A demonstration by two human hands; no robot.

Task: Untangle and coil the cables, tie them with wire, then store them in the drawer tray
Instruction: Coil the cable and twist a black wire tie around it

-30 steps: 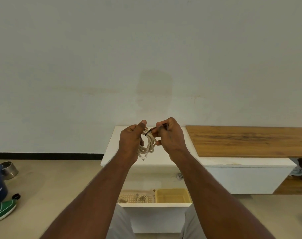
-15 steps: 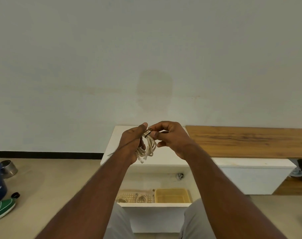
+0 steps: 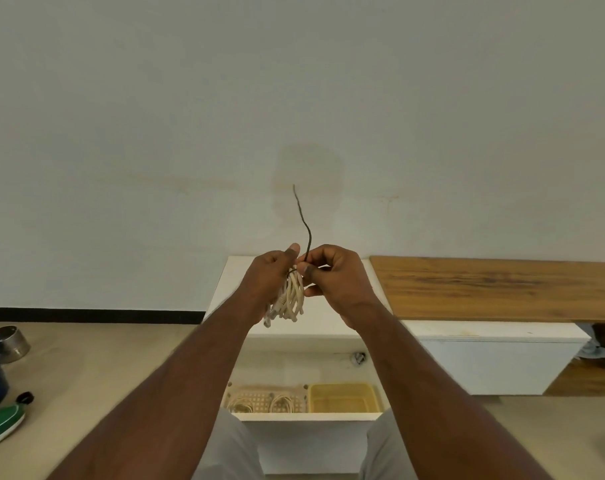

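Our left hand (image 3: 271,277) grips the coiled beige cable (image 3: 289,299) above the open drawer; our right hand (image 3: 332,277) pinches the dark tie wire (image 3: 304,220) at its top. If that long, springy tail slips, the wrap could loosen and the loops spill

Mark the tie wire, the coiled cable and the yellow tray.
tie wire (image 3: 304,221): head view, on its free upright stretch.
coiled cable (image 3: 290,297): head view, on the hanging loops.
yellow tray (image 3: 342,387): head view, on its far rim.

Both arms outstretched, left hand (image 3: 271,277) and right hand (image 3: 335,275) fisted, thumbs nearly touching.
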